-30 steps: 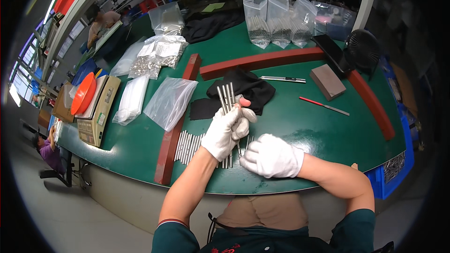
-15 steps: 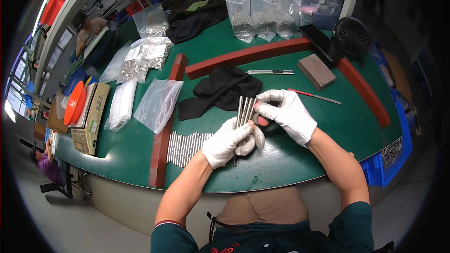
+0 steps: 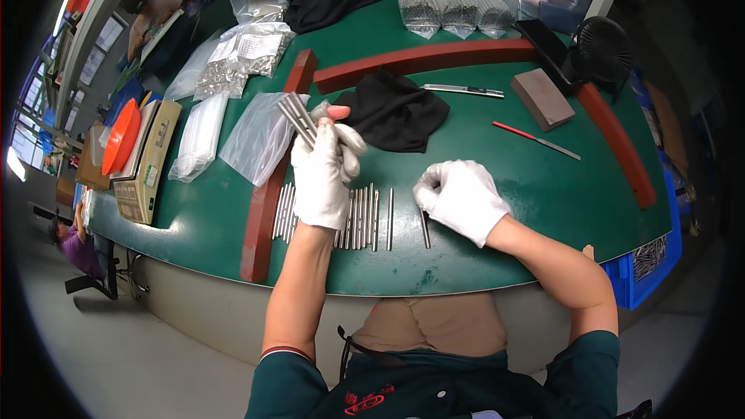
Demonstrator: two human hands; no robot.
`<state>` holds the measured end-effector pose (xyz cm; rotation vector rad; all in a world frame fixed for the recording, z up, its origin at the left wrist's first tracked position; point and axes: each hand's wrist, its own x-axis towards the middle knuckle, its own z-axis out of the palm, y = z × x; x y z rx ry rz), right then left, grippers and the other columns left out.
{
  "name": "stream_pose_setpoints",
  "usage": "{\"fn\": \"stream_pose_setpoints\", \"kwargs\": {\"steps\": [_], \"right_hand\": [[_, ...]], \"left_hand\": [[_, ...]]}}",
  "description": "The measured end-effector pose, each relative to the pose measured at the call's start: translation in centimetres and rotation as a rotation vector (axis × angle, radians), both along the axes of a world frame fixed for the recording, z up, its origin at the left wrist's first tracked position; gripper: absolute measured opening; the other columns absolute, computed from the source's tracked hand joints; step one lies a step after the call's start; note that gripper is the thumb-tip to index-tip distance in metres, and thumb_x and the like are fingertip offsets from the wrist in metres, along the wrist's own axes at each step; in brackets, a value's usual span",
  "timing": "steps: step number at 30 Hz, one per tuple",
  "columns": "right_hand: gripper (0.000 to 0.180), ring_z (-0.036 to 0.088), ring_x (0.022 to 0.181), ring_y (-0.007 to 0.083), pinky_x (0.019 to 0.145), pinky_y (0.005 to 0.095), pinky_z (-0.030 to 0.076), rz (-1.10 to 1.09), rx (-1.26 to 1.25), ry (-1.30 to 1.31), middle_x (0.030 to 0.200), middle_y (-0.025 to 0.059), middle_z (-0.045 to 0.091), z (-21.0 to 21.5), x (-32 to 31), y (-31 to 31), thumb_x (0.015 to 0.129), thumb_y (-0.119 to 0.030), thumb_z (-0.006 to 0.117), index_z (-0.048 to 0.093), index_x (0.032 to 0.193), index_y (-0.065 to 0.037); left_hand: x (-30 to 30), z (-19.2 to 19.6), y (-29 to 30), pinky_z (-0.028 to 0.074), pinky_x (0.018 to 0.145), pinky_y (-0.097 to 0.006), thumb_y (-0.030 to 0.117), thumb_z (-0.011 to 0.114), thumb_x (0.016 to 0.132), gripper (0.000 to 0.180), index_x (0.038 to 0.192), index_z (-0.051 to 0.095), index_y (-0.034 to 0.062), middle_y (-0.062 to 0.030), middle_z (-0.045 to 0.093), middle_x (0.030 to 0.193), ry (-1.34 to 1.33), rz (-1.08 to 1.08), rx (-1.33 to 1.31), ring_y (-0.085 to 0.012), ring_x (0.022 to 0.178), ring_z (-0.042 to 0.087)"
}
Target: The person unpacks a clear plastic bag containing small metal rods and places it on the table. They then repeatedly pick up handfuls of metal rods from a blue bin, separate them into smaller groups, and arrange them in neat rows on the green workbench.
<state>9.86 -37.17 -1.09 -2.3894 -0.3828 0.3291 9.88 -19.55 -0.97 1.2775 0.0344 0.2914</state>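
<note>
Rods in hand: my left hand, in a white glove, is closed round a small bundle of metal rods, their ends sticking up and to the left, clear of the tabletop.
Rod going down: my right hand, gloved too, is curled with the fingertips pinching the top of a single rod that lies on the green surface, a little apart from the rest.
Row laid out: a row of rods lies side by side along the near edge, partly hidden under my left wrist, running from the red strip towards that single rod.
Done so far: by my reckoning a good dozen rods are set out flat in the row.
Left to do: the handful in my left hand is not yet down, so I judge the batch well along but not finished.
Further stock: clear bags of metal parts stand at the far edge and more bagged parts lie far left; whether they belong to this batch I cannot tell.
Around the work: a black cloth lies just beyond my left hand, a clear plastic bag beside it, a grey block and a red-handled tool off to the right.
</note>
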Motion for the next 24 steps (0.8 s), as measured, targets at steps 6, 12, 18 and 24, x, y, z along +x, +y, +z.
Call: {"fn": "stream_pose_setpoints", "kwargs": {"steps": [6, 12, 18, 24], "right_hand": [[0.019, 0.059, 0.063, 0.0126, 0.061, 0.0248, 0.046, -0.043, 0.448, -0.082, 0.074, 0.0082, 0.064, 1.1, 1.4, -1.3, 0.080, -0.013, 0.059, 0.063, 0.091, 0.002], [0.025, 0.055, 0.074, 0.0084, 0.072, 0.0228, 0.044, 0.076, 0.871, 0.463, 0.081, 0.0041, 0.062, 1.9, 1.6, -2.8, 0.079, -0.015, 0.064, 0.061, 0.096, 0.003], [0.015, 0.056, 0.068, 0.0088, 0.066, 0.0229, 0.045, 0.050, 0.770, 0.384, 0.074, 0.0047, 0.062, 2.9, 1.1, -2.7, 0.076, -0.009, 0.065, 0.064, 0.085, 0.003], [0.008, 0.052, 0.055, 0.0173, 0.052, 0.0279, 0.040, 0.011, 0.526, -0.664, 0.059, 0.0064, 0.054, 3.3, 0.5, -2.7, 0.067, -0.006, 0.066, 0.064, 0.075, -0.004]], "left_hand": [[-0.6, -0.5, -0.3, 0.023, 0.039, -0.018, 0.027, 0.051, 0.089, 0.025, 0.096, 0.051, 0.0029, 0.0002, 0.044, 0.055, 0.322, -0.729, -0.265, -0.0047, 0.042, 0.030], [-1.5, -1.3, -2.1, 0.025, 0.040, -0.019, 0.023, 0.050, 0.090, 0.021, 0.091, 0.055, 0.0028, -0.0012, 0.044, 0.055, 0.476, -1.058, -0.284, -0.0057, 0.042, 0.032], [-1.5, -0.7, -2.1, 0.027, 0.039, -0.019, 0.022, 0.055, 0.087, 0.022, 0.091, 0.055, 0.0007, -0.0055, 0.052, 0.059, 0.513, -1.098, -0.062, -0.0053, 0.041, 0.036], [-1.0, 0.2, -1.4, 0.045, 0.064, -0.021, 0.012, 0.068, 0.076, 0.051, 0.117, 0.041, -0.0028, -0.0070, 0.054, 0.096, 0.068, -0.511, 0.243, -0.0090, 0.078, 0.052]]}}
